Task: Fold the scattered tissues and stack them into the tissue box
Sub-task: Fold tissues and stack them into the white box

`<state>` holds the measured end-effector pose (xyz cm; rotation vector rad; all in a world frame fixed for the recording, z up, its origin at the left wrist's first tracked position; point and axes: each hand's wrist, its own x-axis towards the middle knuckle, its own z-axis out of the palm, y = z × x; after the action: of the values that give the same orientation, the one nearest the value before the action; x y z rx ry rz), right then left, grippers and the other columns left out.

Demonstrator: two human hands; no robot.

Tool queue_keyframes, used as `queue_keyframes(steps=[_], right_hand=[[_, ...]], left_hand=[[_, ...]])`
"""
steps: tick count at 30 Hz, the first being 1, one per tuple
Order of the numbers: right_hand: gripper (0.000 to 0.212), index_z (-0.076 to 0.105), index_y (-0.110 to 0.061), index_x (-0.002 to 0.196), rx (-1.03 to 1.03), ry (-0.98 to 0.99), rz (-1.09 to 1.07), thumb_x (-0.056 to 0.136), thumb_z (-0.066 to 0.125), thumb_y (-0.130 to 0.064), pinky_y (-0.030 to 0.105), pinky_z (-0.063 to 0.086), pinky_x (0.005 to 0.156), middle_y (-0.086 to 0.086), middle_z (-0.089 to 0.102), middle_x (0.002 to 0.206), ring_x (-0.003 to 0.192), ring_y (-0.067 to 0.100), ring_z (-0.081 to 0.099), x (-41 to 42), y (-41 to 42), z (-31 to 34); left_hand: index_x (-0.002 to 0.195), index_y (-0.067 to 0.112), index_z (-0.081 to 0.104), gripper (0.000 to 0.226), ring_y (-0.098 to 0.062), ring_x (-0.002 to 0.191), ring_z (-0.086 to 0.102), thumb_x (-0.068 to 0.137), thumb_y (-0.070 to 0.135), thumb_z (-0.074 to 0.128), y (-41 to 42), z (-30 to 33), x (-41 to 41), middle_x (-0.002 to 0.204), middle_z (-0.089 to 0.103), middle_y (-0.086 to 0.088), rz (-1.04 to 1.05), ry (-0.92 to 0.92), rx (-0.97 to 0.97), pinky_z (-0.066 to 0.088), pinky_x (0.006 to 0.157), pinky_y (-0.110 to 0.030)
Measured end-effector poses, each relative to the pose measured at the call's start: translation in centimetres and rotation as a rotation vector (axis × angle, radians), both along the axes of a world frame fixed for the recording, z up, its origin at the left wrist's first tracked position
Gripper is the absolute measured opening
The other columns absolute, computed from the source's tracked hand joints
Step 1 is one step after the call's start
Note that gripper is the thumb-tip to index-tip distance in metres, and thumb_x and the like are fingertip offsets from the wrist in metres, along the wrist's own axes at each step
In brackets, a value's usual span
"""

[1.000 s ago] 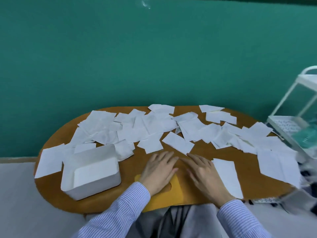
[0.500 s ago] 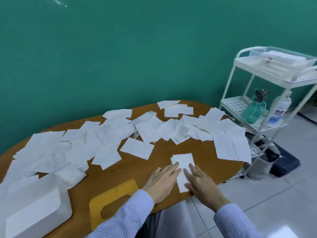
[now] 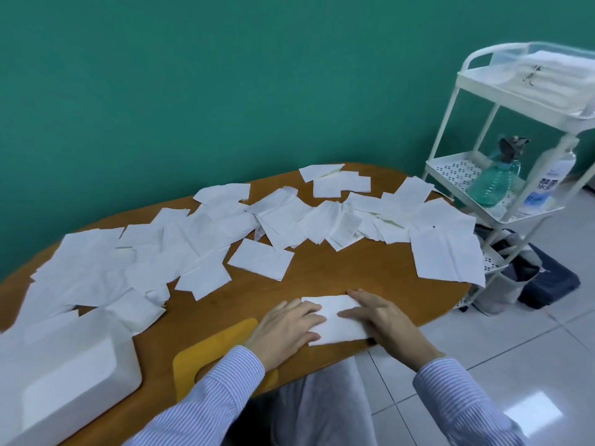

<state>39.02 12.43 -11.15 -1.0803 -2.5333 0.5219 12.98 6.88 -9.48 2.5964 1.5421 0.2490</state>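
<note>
Wooden table [image 3: 338, 272]: folded tissue [image 3: 338, 320] long axis left-right; left hand [image 3: 283, 329], right hand [image 3: 383, 320] pressing flat, grip wide.

Two bare hands in striped shirt cuffs, seen from above

The left hand [image 3: 286, 326] and right hand [image 3: 383, 323] wear no gloves, rings or watch. Each emerges from a long sleeve of white cloth with fine blue stripes, the left sleeve [image 3: 206, 403] at lower centre, the right sleeve [image 3: 463, 400] at lower right, both ending in buttoned-looking cuffs. Light grey trousers [image 3: 322, 407] show between them.
</note>
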Motion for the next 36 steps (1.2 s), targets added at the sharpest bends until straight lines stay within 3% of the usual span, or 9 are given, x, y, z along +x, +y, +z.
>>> queue_keyframes(steps=[3, 7, 11, 13, 18, 28, 32, 36], right_hand=[[0.042, 0.054, -0.04, 0.135, -0.072, -0.038, -0.085, 0.096, 0.06, -0.024, 0.036, 0.038, 0.108, -0.009, 0.046, 0.148, 0.134, 0.014, 0.042, 0.2, 0.4, 0.1], [0.042, 0.053, -0.039, 0.134, -0.04, -0.072, -0.099, 0.093, 0.064, -0.036, 0.034, 0.042, 0.091, -0.017, 0.055, 0.119, 0.1, 0.008, 0.041, -0.4, 0.4, 0.5], [0.048, 0.05, -0.035, 0.136, -0.017, -0.155, -0.103, 0.091, 0.063, -0.043, 0.033, 0.04, 0.086, -0.011, 0.047, 0.112, 0.097, 0.012, 0.036, -1.5, 0.2, 0.7], [0.051, 0.05, -0.031, 0.137, -0.008, -0.197, -0.097, 0.09, 0.063, -0.046, 0.032, 0.039, 0.085, -0.006, 0.045, 0.114, 0.098, 0.014, 0.035, -2.1, 0.2, 0.8], [0.041, 0.055, -0.029, 0.128, 0.017, -0.164, -0.079, 0.09, 0.067, -0.036, 0.03, 0.037, 0.08, -0.006, 0.047, 0.114, 0.095, 0.011, 0.033, -3.1, 0.1, 1.2], [0.011, 0.06, -0.031, 0.097, 0.062, 0.015, -0.133, 0.095, 0.058, -0.02, 0.033, 0.044, 0.074, -0.014, 0.059, 0.09, 0.081, 0.008, 0.047, -3.4, -0.2, 2.4], [0.009, 0.058, -0.031, 0.095, 0.073, 0.018, -0.114, 0.098, 0.054, -0.023, 0.031, 0.041, 0.077, -0.016, 0.056, 0.093, 0.085, 0.006, 0.042, -3.5, -0.1, 2.8], [0.009, 0.052, -0.033, 0.096, -0.031, 0.068, -0.127, 0.101, 0.049, -0.026, 0.026, 0.035, 0.073, -0.015, 0.056, 0.095, 0.086, 0.006, 0.045, -3.7, -0.4, 3.6]], left_hand=[[0.132, 0.026, 0.062, 0.038, -0.011, 0.121, 0.049, 0.099, 0.043, 0.055, 0.0, 0.2, -0.5, 0.139, 0.054, 0.009, 0.007, -0.043, -0.029, 0.041, 0.098, -0.03], [0.12, 0.028, 0.068, 0.027, -0.004, 0.11, 0.049, 0.101, 0.04, 0.054, -0.1, 0.4, -0.8, 0.124, 0.06, 0.014, 0.078, -0.151, -0.065, 0.043, 0.094, -0.032], [0.123, 0.033, 0.063, 0.026, -0.005, 0.129, 0.038, 0.098, 0.038, 0.06, 0.0, 0.0, -0.9, 0.144, 0.045, 0.016, 0.153, -0.178, -0.103, 0.034, 0.106, -0.031], [0.123, 0.035, 0.06, 0.026, -0.004, 0.129, 0.038, 0.098, 0.038, 0.06, 0.0, 0.1, -0.9, 0.141, 0.046, 0.017, 0.172, -0.195, -0.148, 0.032, 0.107, -0.032], [0.119, 0.033, 0.062, 0.024, -0.004, 0.106, 0.043, 0.095, 0.034, 0.064, 0.0, 0.6, -0.8, 0.112, 0.047, 0.014, 0.169, -0.182, -0.106, 0.039, 0.093, -0.027], [0.117, 0.028, 0.067, 0.022, -0.006, 0.101, 0.047, 0.101, 0.017, 0.056, 0.0, 1.5, -0.9, 0.106, 0.053, 0.011, 0.161, -0.251, -0.06, 0.045, 0.09, -0.028], [0.114, 0.028, 0.068, 0.021, -0.005, 0.098, 0.045, 0.101, 0.017, 0.056, -0.2, 2.0, -1.1, 0.103, 0.054, 0.011, 0.175, -0.261, -0.033, 0.043, 0.087, -0.026], [0.109, 0.027, 0.071, 0.021, -0.003, 0.097, 0.052, 0.102, 0.015, 0.055, -0.2, 2.8, -1.2, 0.101, 0.052, 0.012, 0.241, -0.427, -0.087, 0.043, 0.08, -0.015]])
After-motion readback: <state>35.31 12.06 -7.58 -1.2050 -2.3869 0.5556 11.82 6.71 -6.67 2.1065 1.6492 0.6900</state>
